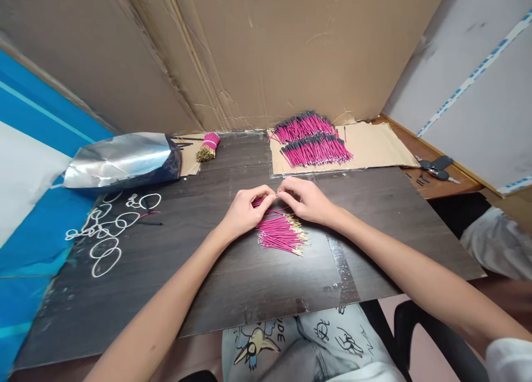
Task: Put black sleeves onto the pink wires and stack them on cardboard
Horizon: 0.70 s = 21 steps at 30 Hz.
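Note:
A loose heap of short pink wires with gold tips lies on the dark board right in front of me. My left hand and my right hand meet just above the heap, fingertips pinched together on a thin pink wire between them. The left hand also seems to hold a few pink wires under its fingers. A larger pile of pink wires with black ends rests on a cardboard sheet at the back.
A tied bundle of pink wires lies at the back left beside a silver foil bag. Several white rubber bands lie at the left. Keys sit at the right. Cardboard walls close the back.

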Tool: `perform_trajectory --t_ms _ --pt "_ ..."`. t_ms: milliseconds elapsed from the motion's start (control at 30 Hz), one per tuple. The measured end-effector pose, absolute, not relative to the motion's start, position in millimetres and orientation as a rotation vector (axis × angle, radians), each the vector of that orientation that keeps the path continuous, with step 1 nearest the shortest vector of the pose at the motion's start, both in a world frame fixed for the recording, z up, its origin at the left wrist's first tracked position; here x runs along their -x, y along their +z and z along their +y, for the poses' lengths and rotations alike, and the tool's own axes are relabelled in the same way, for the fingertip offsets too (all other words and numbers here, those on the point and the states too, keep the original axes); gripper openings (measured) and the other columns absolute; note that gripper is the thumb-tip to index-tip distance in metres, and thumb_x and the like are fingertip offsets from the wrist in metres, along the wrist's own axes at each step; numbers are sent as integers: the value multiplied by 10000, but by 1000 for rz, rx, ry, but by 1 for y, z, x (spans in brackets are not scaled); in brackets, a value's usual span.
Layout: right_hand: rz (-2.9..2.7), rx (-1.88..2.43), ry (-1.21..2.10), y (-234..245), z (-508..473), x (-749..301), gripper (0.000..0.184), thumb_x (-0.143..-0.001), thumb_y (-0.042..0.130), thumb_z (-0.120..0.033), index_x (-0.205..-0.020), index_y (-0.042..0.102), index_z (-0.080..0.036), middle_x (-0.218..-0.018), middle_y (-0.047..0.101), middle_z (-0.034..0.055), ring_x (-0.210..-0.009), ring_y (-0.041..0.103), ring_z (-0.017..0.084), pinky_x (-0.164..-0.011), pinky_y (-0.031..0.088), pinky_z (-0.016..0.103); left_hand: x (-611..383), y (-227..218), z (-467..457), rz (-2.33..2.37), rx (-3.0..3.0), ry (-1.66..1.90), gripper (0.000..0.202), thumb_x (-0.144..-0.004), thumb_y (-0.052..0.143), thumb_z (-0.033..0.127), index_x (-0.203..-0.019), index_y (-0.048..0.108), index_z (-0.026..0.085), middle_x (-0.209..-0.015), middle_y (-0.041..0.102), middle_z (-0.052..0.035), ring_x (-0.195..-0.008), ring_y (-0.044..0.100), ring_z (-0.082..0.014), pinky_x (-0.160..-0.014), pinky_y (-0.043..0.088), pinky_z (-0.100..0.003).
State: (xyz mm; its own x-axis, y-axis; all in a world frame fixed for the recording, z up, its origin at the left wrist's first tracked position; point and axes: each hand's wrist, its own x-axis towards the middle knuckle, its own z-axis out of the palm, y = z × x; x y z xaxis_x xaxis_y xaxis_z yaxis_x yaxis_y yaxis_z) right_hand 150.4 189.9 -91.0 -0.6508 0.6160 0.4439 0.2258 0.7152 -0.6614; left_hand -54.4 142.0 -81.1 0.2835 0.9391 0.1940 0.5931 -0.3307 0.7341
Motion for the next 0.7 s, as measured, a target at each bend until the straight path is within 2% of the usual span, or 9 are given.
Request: perform_trajectory --t_ms 367,700 --pt "-2186 691 875 -93 191 -148 165 -993 506 -238 -846 572 -199 -846 611 14 -783 544 159 -715 414 287 55 -81 142 1337 -1987 867 249 -973 540 357 -858 669 177 -778 671 8 -735 591 -151 -715 447 -267" --pt "-2195 687 700 -95 190 -148 167 -1005 490 -225 -856 560 -196 -854 611 22 -781 542 159 -721 410 285 54 -81 142 1425 -2053 914 256 -974 548 359 -877 702 179 -791 723 2 -716 625 -149 -706 462 -265"
